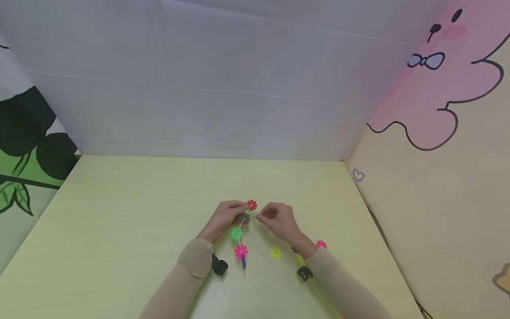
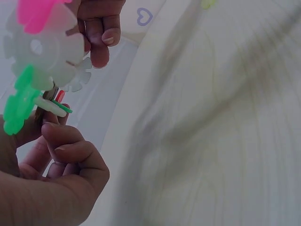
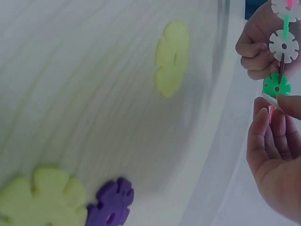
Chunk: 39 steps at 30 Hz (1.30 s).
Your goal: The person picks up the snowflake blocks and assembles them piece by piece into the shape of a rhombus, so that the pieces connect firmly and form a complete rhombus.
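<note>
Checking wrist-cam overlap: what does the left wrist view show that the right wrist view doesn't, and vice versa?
Left wrist only: the heart drawing.
Right wrist only: a purple disc.
Both: left hand, right hand, disc chain with green and white pieces, table, and at least one yellow disc, mostly cut off in left wrist.

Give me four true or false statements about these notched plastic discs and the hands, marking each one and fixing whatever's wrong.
1. The left hand holds a chain of colourful, notched plastic discs. True.
2. The right hand is empty. False: it pinches a white, notched plastic disc.
3. A loose yellow, notched plastic disc lies on the pale, wood-patterned table. True.
4. In the head view, the chain's topmost disc is blue. False: it's a red, notched plastic disc.
</note>
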Available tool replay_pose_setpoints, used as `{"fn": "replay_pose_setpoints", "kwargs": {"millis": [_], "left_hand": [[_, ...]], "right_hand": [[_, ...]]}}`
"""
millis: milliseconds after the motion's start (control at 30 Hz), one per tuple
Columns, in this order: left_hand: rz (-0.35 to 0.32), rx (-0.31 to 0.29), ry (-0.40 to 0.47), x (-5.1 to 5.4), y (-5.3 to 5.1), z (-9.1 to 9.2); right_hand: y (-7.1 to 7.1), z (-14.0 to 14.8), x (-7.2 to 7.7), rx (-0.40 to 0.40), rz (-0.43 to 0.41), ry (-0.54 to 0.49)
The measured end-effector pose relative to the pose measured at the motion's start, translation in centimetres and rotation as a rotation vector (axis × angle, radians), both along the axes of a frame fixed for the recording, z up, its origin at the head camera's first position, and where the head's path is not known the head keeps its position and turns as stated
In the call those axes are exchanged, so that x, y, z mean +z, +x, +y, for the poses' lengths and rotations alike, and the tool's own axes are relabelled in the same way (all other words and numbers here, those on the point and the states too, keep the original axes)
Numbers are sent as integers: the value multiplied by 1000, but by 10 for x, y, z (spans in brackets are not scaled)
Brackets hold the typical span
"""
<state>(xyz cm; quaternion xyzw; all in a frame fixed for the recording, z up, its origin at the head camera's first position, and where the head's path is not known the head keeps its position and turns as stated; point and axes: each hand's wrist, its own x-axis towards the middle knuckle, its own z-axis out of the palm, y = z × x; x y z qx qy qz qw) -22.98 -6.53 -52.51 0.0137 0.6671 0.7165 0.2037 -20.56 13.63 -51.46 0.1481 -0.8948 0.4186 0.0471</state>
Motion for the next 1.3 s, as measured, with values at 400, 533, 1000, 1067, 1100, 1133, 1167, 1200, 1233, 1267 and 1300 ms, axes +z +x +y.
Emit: {"fn": "replay_pose_setpoints", "kwargs": {"millis": [400, 533, 1000, 1067, 1100, 1133, 1167, 1200, 1233, 1267, 1300], "left_hand": [[-15, 23, 3, -3, -1, 2], [-26, 27, 19, -5, -2, 2], [-15, 52, 40, -4, 2, 4], [-13, 55, 45, -6, 1, 4], [-13, 50, 43, -6, 1, 3], [-12, 42, 42, -2, 2, 2], [-10, 39, 45, -3, 2, 2], [-9, 39, 49, -3, 1, 2], [-9, 38, 51, -3, 1, 1], [-14, 38, 49, -3, 1, 1], [-13, 39, 46, -3, 1, 1]], "right_hand": [[0, -8, -2, -56, 79, 45], [1, -11, -3, -62, 94, 63], [5, -22, 2, -75, 132, 97], [6, -22, 2, -82, 132, 103], [6, -22, 2, -83, 133, 106], [6, -22, 1, -83, 134, 107], [5, -22, 0, -85, 134, 110], [5, -23, 0, -85, 134, 112], [5, -23, -1, -83, 137, 115], [5, -23, -1, -82, 141, 115], [5, -23, -1, -81, 145, 116]]}}
